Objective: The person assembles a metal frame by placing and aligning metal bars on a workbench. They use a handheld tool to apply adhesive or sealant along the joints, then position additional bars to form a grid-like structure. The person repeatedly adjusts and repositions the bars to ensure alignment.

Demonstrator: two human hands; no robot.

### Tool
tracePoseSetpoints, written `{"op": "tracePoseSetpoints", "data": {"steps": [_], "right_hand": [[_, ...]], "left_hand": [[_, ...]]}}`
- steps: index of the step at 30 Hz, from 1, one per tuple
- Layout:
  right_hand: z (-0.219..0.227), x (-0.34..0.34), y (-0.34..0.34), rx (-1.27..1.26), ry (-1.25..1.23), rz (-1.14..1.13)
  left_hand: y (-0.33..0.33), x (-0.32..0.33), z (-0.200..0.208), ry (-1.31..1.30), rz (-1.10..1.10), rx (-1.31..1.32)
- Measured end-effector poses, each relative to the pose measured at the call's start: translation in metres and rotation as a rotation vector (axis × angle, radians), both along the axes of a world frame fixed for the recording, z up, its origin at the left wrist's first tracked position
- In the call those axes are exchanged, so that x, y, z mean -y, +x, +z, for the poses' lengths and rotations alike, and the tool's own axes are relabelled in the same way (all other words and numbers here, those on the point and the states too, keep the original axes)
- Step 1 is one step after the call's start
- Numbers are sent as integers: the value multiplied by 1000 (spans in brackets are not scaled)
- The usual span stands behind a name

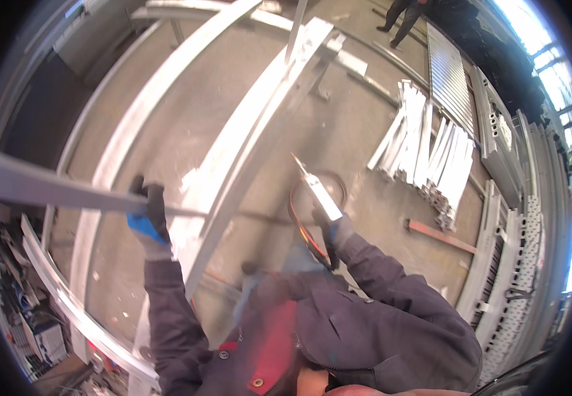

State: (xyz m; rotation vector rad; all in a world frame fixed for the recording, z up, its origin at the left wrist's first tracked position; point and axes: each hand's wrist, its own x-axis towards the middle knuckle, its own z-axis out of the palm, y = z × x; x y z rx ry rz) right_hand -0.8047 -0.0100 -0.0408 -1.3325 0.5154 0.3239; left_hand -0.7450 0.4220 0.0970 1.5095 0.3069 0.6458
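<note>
My left hand [149,214], in a black and blue glove, is closed round a long grey metal bar [68,193]. The bar runs from the left edge across to a wide pale metal beam [233,142], its far end lying over or against that beam; I cannot tell which. My right hand [339,231], also gloved, grips a white-bodied tool [321,196] with a thin copper-coloured pointed tip. A dark and orange cable [291,208] loops beside it. The tool points up and left, held apart from the beam. Part of my right hand is hidden behind the tool.
A curved-looking pale rail [118,148] lies left of the beam. Bundled metal profiles [424,142] lie on the floor at right, near a reddish bar [441,235]. Stacked perforated channels [513,284] line the right side. Another person [401,20] stands far off.
</note>
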Motion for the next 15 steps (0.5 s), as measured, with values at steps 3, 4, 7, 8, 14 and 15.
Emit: {"op": "tracePoseSetpoints", "data": {"steps": [3, 4, 7, 8, 14, 15], "right_hand": [[-8, 78, 35, 80, 303, -44], [-8, 101, 45, 59, 787, -192], [7, 152, 69, 249, -320, 85], [16, 166, 77, 237, -421, 92], [45, 218, 114, 187, -353, 63], [45, 224, 120, 313, -430, 89]], "left_hand": [[5, 15, 5, 61, 112, 19], [5, 20, 5, 44, 125, 79], [8, 30, 2, 67, 230, 49], [10, 31, 0, 68, 259, 48], [14, 37, -19, 52, 339, 8], [15, 36, -20, 54, 343, 7]]}}
